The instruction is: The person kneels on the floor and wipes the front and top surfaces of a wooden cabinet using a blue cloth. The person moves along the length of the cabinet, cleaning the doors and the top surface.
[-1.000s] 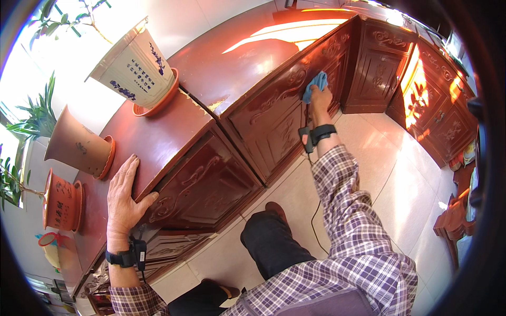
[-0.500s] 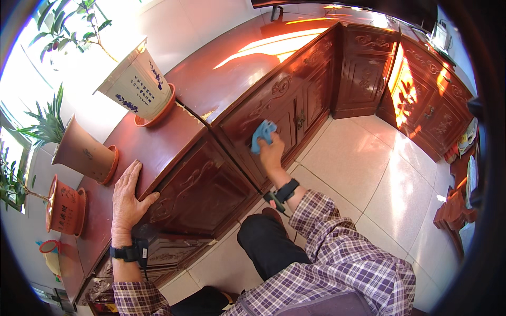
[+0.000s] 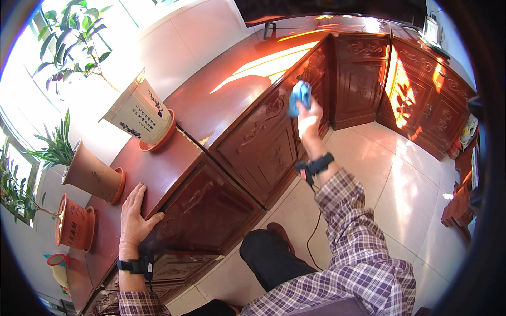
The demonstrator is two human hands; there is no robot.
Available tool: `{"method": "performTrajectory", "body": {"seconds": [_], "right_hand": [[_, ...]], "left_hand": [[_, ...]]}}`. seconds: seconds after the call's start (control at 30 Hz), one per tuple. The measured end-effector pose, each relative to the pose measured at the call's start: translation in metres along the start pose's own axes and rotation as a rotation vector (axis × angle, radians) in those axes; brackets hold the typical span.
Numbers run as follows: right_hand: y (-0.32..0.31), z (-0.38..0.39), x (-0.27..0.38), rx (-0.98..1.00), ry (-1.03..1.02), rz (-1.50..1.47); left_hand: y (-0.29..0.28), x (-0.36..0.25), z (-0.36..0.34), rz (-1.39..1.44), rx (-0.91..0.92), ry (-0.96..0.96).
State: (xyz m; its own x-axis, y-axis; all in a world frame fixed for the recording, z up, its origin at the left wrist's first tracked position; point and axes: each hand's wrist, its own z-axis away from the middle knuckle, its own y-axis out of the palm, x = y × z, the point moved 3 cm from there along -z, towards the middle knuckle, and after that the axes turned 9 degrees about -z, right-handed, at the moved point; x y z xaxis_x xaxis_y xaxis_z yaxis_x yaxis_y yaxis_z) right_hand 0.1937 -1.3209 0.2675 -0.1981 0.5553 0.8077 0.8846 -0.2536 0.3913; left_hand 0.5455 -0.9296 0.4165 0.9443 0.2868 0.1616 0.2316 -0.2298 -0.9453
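A crumpled blue cloth [image 3: 299,98] is bunched in my right hand [image 3: 310,120], held against the carved front of a dark red-brown wooden cabinet [image 3: 258,142], near its upper far part. The fingers wrap round the cloth. My left hand [image 3: 135,217] lies flat on the cabinet top [image 3: 161,167] at its front edge, fingers stretched and thumb spread, holding nothing. Close to its fingertips stands a brown flowerpot [image 3: 92,174] with a spiky plant. Each wrist carries a black strap.
A white flowerpot [image 3: 141,113] on an orange saucer and a small terracotta pot [image 3: 74,224] also stand on the top. More carved cabinets [image 3: 427,100] turn the corner at right. A black screen [image 3: 332,10] is at the back. A thin cable [image 3: 314,239] trails over the tiled floor [image 3: 369,174].
My right hand has moved the blue cloth up and to the right along the cabinet front. The left hand stays resting on the top, while the whole view has shifted slightly.
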Motion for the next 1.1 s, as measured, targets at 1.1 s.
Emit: {"method": "performTrajectory", "body": {"seconds": [1.1], "right_hand": [[-0.049, 0.039, -0.202, 0.151, 0.153, 0.668]], "left_hand": [[-0.002, -0.007, -0.003, -0.009, 0.015, 0.007]]}}
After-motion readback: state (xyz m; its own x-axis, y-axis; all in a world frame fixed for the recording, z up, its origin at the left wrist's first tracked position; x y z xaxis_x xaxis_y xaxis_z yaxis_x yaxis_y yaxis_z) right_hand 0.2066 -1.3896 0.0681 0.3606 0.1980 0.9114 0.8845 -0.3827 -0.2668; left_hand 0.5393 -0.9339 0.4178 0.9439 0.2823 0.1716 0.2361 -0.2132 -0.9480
